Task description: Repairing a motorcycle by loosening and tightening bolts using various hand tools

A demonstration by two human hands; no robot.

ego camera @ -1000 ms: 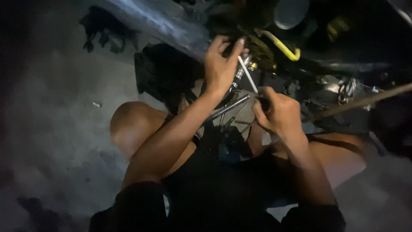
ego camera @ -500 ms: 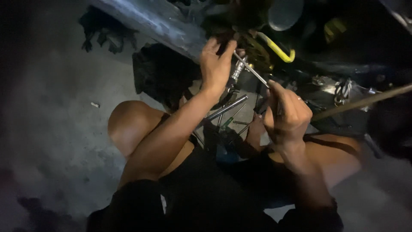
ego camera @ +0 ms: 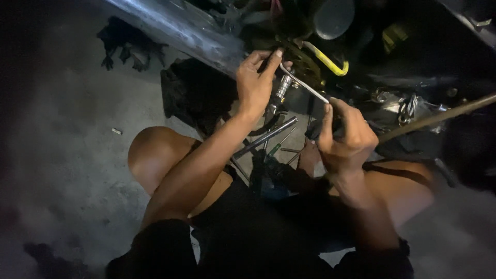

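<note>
The ratchet wrench [ego camera: 305,87] is held at both ends beneath the dark machine [ego camera: 413,57]. The left hand [ego camera: 254,85] is closed on its socket head [ego camera: 283,85]; the right hand [ego camera: 347,137] is closed around the handle. Loose tools [ego camera: 266,138] are seen on the floor [ego camera: 67,155] between the knees, near a yellow tube [ego camera: 326,59].

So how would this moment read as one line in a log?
left hand: steadies ratchet head | right hand: grips ratchet handle | socket: on machine | loose tools: on floor
</note>
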